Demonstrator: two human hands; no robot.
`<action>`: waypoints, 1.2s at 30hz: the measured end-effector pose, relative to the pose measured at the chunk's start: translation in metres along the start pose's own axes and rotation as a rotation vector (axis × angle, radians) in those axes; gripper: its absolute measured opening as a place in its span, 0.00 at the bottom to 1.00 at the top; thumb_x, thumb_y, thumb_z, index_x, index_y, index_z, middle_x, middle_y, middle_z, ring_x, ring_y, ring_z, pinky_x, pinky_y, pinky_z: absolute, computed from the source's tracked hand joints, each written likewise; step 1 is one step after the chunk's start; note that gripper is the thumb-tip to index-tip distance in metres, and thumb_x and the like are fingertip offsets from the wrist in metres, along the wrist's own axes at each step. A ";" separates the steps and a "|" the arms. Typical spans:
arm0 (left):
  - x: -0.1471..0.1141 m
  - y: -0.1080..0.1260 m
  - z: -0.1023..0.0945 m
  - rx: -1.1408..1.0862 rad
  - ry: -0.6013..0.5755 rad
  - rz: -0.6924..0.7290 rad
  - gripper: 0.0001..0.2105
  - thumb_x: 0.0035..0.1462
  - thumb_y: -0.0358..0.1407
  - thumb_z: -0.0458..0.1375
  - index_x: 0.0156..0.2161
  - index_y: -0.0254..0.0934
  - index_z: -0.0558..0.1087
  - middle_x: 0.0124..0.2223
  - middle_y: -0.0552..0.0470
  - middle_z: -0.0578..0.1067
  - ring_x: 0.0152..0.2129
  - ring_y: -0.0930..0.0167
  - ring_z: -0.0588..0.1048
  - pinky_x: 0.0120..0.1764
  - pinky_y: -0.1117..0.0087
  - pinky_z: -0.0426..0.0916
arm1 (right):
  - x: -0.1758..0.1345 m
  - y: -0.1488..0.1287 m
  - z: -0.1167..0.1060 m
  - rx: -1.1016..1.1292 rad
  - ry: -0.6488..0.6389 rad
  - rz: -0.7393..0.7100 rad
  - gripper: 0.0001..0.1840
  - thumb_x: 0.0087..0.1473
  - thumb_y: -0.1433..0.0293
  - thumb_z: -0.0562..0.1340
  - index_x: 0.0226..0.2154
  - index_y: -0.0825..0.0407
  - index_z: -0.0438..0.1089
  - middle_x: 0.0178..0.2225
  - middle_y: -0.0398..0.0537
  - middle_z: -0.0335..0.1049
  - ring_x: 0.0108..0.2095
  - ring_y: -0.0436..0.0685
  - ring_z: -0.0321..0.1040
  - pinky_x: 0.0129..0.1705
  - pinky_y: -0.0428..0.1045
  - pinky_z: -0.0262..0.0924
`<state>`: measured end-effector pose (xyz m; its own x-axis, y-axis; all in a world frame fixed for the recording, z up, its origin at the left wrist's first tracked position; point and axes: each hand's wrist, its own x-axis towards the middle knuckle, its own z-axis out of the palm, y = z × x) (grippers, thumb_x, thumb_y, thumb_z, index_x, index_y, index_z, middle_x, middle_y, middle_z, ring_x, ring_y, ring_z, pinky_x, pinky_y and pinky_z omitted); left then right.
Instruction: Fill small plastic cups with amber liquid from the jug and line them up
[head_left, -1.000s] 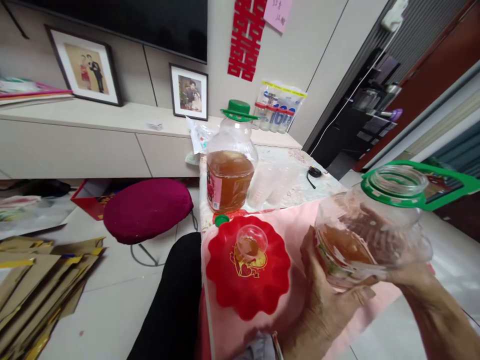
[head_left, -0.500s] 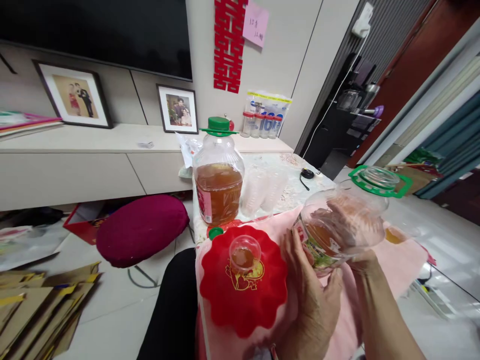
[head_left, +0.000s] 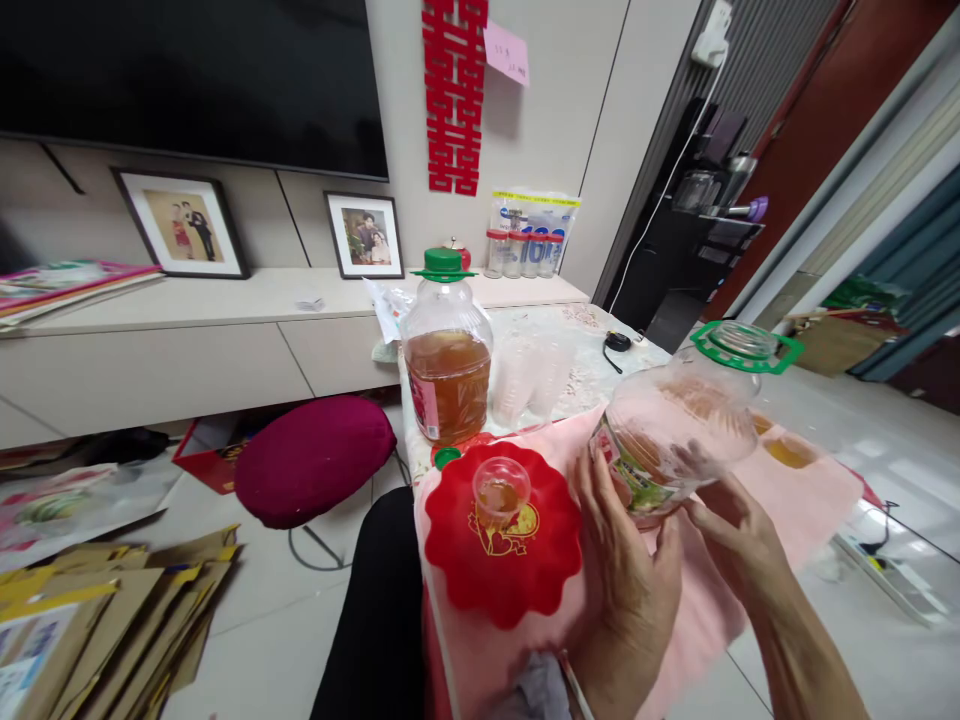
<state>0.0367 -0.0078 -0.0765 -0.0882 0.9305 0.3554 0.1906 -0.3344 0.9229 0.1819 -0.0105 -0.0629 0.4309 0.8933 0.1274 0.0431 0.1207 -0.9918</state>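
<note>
Green-collared, the uncapped jug (head_left: 675, 425) is held tilted over the pink cloth (head_left: 787, 510), cradled by curved fingers of left hand (head_left: 630, 590) and right hand (head_left: 739, 530), a holding step seemingly demanding even support next.

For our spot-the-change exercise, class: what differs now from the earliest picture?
The open jug has moved left, nearer the red plate and away from the person, so a far cup now shows. The left hand and right hand still hold it; nothing was let go. The capped jug, red plate and small cup on it stayed put.
</note>
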 end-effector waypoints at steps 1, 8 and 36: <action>-0.002 0.002 -0.002 0.015 0.017 0.032 0.47 0.60 0.28 0.60 0.75 0.49 0.37 0.76 0.41 0.47 0.75 0.58 0.51 0.73 0.48 0.61 | -0.013 0.002 0.000 0.021 0.068 -0.002 0.37 0.45 0.57 0.76 0.58 0.40 0.73 0.61 0.50 0.75 0.64 0.69 0.69 0.65 0.68 0.65; -0.028 0.024 -0.039 -0.021 0.038 0.198 0.41 0.56 0.18 0.53 0.71 0.44 0.49 0.71 0.46 0.58 0.71 0.76 0.57 0.73 0.76 0.55 | -0.089 0.009 0.002 0.065 0.328 -0.019 0.19 0.46 0.55 0.76 0.40 0.44 0.80 0.37 0.47 0.83 0.36 0.55 0.80 0.42 0.49 0.77; -0.077 -0.067 -0.144 -0.092 -0.375 0.025 0.15 0.61 0.24 0.48 0.43 0.35 0.76 0.41 0.49 0.74 0.28 0.79 0.67 0.31 0.78 0.59 | -0.022 0.000 0.185 -0.178 -0.394 0.374 0.20 0.66 0.54 0.63 0.50 0.52 0.72 0.42 0.46 0.75 0.35 0.51 0.73 0.37 0.51 0.73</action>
<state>-0.1104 -0.0787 -0.1446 0.2825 0.9062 0.3147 0.0986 -0.3538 0.9301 0.0056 0.0497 -0.0630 0.0785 0.9593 -0.2713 0.1184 -0.2792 -0.9529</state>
